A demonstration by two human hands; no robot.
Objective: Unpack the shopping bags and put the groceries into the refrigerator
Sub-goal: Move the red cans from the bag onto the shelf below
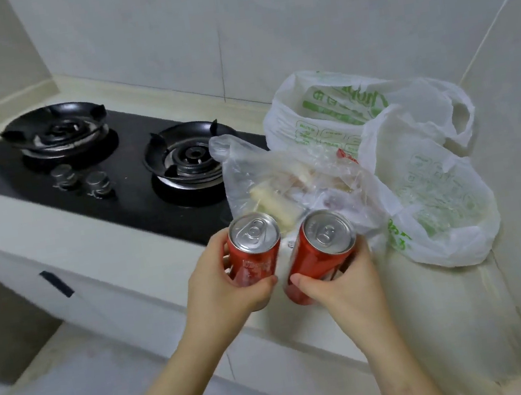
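My left hand (222, 289) grips a red soda can (253, 252) with a silver top, held above the counter's front edge. My right hand (342, 286) grips a second red soda can (318, 249), tilted to the right, close beside the first. Behind the cans lies a clear plastic bag (270, 179) with pale wrapped food inside. Two white shopping bags with green print stand on the counter at the right, one at the back (318, 115) and one nearer (432, 193). The refrigerator is out of view.
A black two-burner gas hob (137, 188) with two knobs (82, 180) takes up the counter's left and middle. The pale counter (107, 239) has a cabinet handle (57, 284) below its front edge. Tiled walls close the back and right.
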